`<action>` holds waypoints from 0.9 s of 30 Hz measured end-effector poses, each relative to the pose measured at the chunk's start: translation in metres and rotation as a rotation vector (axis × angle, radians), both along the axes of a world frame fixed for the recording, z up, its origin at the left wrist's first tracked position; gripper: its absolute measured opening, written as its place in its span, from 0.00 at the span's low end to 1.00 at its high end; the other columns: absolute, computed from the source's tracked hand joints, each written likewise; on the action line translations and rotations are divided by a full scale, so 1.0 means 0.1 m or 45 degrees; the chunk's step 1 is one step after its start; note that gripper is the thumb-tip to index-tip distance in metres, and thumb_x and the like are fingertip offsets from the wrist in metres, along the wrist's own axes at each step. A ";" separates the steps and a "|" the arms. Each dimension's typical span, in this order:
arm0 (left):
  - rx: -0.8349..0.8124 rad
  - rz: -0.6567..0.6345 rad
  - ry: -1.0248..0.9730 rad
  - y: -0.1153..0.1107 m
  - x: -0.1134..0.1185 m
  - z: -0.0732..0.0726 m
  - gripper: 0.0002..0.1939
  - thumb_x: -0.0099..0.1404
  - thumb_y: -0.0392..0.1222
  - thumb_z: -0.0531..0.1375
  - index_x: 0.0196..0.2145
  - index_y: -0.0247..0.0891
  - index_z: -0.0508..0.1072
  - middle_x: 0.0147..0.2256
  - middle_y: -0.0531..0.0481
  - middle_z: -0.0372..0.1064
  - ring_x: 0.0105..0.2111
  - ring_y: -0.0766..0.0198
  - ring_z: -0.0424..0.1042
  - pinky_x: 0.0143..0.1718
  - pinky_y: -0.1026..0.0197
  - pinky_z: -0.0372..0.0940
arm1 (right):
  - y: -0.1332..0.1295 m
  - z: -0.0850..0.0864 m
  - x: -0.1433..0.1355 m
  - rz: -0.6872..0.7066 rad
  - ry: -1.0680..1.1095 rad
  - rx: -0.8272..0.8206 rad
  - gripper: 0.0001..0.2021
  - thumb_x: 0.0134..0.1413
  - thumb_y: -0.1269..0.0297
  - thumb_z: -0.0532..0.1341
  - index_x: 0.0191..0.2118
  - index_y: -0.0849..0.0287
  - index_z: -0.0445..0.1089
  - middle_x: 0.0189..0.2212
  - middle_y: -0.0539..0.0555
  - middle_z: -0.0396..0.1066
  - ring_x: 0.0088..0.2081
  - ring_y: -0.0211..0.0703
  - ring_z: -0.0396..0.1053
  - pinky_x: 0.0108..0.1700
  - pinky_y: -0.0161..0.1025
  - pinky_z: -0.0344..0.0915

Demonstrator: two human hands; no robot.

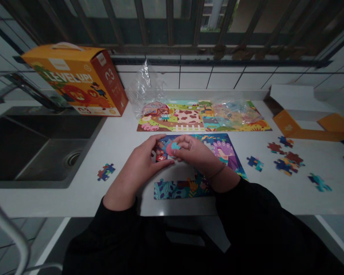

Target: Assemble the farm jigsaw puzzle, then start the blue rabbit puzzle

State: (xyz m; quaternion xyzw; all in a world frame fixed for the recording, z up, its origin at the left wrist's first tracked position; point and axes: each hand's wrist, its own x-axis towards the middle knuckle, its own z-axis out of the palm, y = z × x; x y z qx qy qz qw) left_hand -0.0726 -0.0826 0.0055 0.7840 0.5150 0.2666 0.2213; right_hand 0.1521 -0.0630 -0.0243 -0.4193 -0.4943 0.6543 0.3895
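My right hand (193, 149) pinches a pink and teal jigsaw puzzle piece (172, 148) between thumb and fingers. It is over the upper left part of a partly assembled jigsaw puzzle (189, 190) lying on the counter. The puzzle shows a purple peacock at its right and has a gap in its left middle. Beside that gap my left hand (145, 162) curves around the puzzle's left edge, thumb apart from the fingers, close to the piece. Some of its fingertips are hard to make out in the dim light.
Several loose pieces (294, 157) lie at the right, and one piece (106, 172) at the left. Behind are a farm picture puzzle (186, 116), clear plastic wrapping (146, 88), an orange box (74, 82) and an open box part (304, 130). A sink (86, 164) borders the left.
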 end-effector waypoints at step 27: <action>0.026 -0.078 0.037 -0.05 -0.03 0.07 0.21 0.60 0.40 0.80 0.46 0.42 0.77 0.41 0.53 0.78 0.37 0.60 0.75 0.40 0.58 0.70 | -0.07 0.11 -0.01 0.152 -0.111 -0.020 0.20 0.63 0.68 0.66 0.60 0.52 0.78 0.42 0.52 0.82 0.32 0.40 0.79 0.35 0.42 0.82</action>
